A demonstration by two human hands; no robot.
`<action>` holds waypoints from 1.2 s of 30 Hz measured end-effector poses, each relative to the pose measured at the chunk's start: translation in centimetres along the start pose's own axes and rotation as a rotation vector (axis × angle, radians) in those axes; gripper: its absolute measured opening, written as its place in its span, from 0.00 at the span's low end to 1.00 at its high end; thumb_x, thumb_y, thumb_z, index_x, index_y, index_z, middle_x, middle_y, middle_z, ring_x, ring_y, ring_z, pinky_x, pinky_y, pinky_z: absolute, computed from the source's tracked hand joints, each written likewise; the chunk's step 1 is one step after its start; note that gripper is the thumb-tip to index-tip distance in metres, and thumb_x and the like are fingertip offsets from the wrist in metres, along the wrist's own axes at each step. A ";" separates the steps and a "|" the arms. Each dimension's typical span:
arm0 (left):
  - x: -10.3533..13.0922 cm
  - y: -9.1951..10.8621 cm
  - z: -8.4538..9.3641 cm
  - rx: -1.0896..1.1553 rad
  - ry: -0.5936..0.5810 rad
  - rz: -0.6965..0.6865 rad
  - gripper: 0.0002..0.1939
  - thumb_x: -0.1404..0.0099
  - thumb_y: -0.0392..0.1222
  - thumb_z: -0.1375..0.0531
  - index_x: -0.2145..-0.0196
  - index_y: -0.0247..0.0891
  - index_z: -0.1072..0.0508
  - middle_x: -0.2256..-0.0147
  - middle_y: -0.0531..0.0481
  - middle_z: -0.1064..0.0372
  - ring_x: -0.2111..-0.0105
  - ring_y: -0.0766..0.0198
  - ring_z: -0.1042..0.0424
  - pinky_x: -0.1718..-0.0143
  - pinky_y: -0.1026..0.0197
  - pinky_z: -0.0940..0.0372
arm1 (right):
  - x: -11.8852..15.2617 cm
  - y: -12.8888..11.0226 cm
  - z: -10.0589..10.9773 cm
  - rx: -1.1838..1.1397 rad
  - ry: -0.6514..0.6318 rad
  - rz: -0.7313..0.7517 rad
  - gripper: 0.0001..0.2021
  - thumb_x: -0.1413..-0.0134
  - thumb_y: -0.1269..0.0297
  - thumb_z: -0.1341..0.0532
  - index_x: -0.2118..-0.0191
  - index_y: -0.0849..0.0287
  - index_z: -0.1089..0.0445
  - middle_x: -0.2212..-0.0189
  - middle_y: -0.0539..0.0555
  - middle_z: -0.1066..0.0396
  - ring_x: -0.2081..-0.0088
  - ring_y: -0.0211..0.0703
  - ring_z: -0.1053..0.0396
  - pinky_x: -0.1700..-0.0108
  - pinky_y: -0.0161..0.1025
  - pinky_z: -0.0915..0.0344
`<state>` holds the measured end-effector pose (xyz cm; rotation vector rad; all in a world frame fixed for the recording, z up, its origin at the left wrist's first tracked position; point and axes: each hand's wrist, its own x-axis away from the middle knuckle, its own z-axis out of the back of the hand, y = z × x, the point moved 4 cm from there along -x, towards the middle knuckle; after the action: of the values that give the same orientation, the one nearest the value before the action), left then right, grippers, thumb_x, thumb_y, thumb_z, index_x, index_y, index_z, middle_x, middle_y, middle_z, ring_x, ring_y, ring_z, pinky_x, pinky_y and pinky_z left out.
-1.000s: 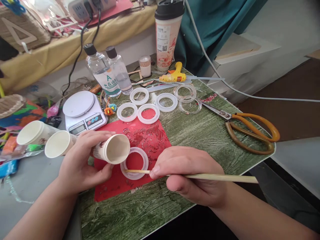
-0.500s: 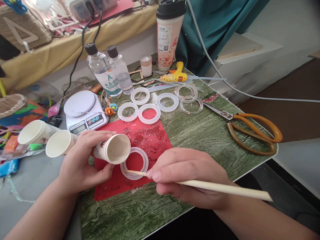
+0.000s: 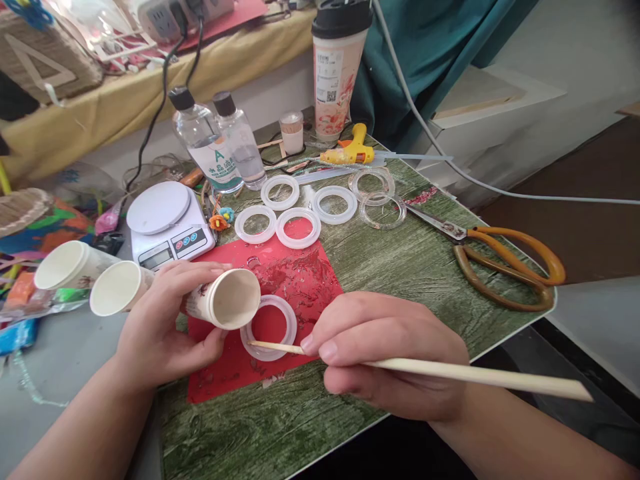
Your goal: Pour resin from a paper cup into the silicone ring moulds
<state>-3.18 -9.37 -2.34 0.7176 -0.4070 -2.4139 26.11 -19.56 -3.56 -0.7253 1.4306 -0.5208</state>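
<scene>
Your left hand (image 3: 160,320) clamped round tilted paper cup (image 3: 234,300); right hand (image 3: 400,337) pinching stick (image 3: 490,374), tip at ring (image 3: 291,327) on red sheet (image 3: 215,383). Ring looks mid-work, unfinished; four similar rings (image 3: 335,218) behind lie untouched (fill level, can't tell).

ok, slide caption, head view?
Left hand holds a tilted cup; right hand holds a stick, tip at a ring on red sheet.

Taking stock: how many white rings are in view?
5: a front ring at the tip of the wooden stick; behind, a left ring nearest the scale, a middle ring, a back ring and a right ring. Others may be hidden.
</scene>
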 end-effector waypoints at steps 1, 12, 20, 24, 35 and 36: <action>0.0 0.0 0.0 0.000 -0.001 0.001 0.36 0.29 0.38 0.30 0.28 0.58 0.28 0.42 0.44 0.15 0.44 0.38 0.14 0.41 0.32 0.22 | 0.0 0.0 0.1 0.012 0.012 0.014 0.11 0.26 0.73 0.22 0.43 0.59 0.15 0.56 0.60 0.07 0.56 0.47 0.07 0.54 0.39 0.10; 0.1 -0.2 0.0 0.022 -0.004 0.011 0.38 0.31 0.39 0.30 0.26 0.61 0.28 0.41 0.45 0.14 0.45 0.36 0.14 0.41 0.28 0.23 | 1.3 1.4 0.7 0.157 0.456 0.064 0.06 0.19 0.65 0.28 0.43 0.53 0.15 0.64 0.51 0.15 0.66 0.47 0.13 0.64 0.46 0.14; 0.1 -0.1 0.0 0.025 -0.013 0.010 0.36 0.29 0.39 0.31 0.27 0.60 0.29 0.40 0.45 0.16 0.44 0.37 0.15 0.39 0.30 0.22 | 0.9 0.9 1.1 0.236 0.456 0.113 0.06 0.18 0.65 0.29 0.43 0.53 0.16 0.62 0.52 0.12 0.65 0.46 0.13 0.64 0.45 0.15; 0.2 -0.2 0.0 0.018 -0.009 0.003 0.36 0.28 0.39 0.31 0.26 0.60 0.29 0.40 0.45 0.16 0.43 0.38 0.15 0.39 0.31 0.22 | 0.7 0.9 1.2 0.235 0.465 0.131 0.06 0.19 0.67 0.28 0.44 0.55 0.15 0.62 0.53 0.11 0.65 0.45 0.14 0.64 0.44 0.16; 0.2 -0.4 0.0 0.037 -0.004 0.016 0.39 0.29 0.38 0.30 0.25 0.62 0.28 0.40 0.45 0.15 0.43 0.36 0.14 0.40 0.30 0.21 | 0.6 1.1 1.1 0.245 0.477 0.108 0.05 0.18 0.64 0.28 0.44 0.53 0.16 0.62 0.52 0.12 0.66 0.45 0.16 0.65 0.45 0.18; 0.2 -0.4 0.0 0.038 -0.004 0.019 0.39 0.30 0.38 0.29 0.25 0.63 0.28 0.40 0.45 0.15 0.43 0.36 0.14 0.40 0.30 0.21 | 0.6 1.1 1.1 0.243 0.479 0.108 0.05 0.18 0.64 0.28 0.44 0.54 0.16 0.61 0.52 0.12 0.66 0.45 0.16 0.65 0.45 0.18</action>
<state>-3.47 -9.17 -2.59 0.7225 -0.4608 -2.3957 27.12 -19.12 -4.80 -0.3346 1.7972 -0.8040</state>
